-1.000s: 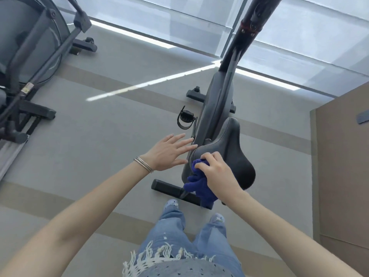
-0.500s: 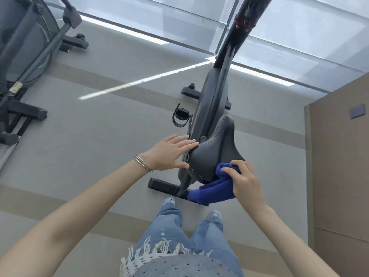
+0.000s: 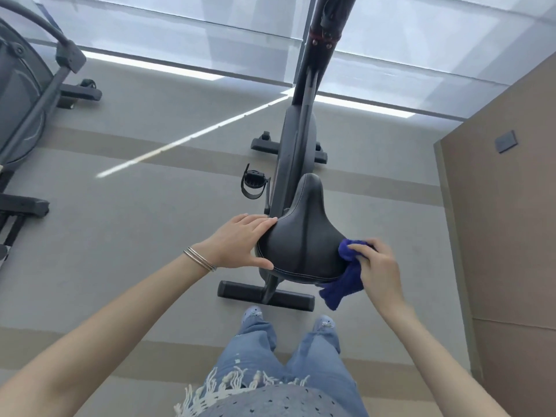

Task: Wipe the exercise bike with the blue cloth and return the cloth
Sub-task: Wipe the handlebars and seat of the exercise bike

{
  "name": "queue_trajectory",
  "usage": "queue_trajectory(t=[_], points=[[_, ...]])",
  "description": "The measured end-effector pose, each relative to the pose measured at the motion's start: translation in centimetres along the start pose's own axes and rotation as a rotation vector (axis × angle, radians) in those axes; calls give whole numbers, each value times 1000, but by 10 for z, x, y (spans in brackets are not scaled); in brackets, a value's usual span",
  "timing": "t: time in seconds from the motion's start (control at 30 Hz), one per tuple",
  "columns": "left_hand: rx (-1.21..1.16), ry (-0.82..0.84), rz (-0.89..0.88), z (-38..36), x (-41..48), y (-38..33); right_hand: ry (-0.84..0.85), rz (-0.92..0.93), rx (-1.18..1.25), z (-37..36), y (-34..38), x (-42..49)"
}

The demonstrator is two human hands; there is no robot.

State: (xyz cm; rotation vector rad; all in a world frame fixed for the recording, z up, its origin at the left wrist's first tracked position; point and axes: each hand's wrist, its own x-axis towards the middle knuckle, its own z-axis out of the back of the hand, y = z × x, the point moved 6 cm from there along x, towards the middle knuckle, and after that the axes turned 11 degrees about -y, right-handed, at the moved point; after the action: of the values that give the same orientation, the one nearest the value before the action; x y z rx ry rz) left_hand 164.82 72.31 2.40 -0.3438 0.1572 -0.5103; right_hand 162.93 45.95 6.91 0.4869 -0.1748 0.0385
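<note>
Here right hand (image 3: 379, 267) bunches fuzzy blue cloth (image 3: 346, 276) against smooth saddle (image 3: 304, 236).

Another machine (image 3: 30, 100), perhaps elliptical; brown panel (image 3: 505, 236).

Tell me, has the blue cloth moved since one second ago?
Yes. Against the saddle, the blue cloth went from the rear edge near the left hand around to the right side.

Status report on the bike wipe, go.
Left hand flat on saddle, left edge. Right hand grips blue cloth against right edge. Nothing in the way.
</note>
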Motion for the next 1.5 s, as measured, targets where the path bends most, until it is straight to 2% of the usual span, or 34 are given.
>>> queue_trajectory(t=[0.07,0.13,0.23,0.33,0.5,0.63,0.83,0.93,1.03,1.33,1.5], points=[[-21,8,15,2,0,-2,24,-223,55,-7,-16,23],[-14,12,27,4,1,-2,10,-304,129,-7,-8,24],[-7,21,50,3,1,-6,-31,-257,222,-2,6,-7],[-23,60,73,-1,9,-15,11,-150,205,-7,18,-21],[61,71,65,-2,18,-17,154,22,94,-31,46,39],[1,95,101,-3,15,-16,159,37,25,-42,61,65],[-21,107,121,-4,13,-17,180,169,-45,-17,57,-2],[27,102,119,-4,14,-19,165,176,-24,-7,53,-17],[61,107,107,-3,15,-20,215,126,-46,-27,63,18],[22,121,133,0,14,-21,198,131,-178,-61,94,129],[-29,116,156,-4,11,-18,132,162,-105,-57,95,117]])
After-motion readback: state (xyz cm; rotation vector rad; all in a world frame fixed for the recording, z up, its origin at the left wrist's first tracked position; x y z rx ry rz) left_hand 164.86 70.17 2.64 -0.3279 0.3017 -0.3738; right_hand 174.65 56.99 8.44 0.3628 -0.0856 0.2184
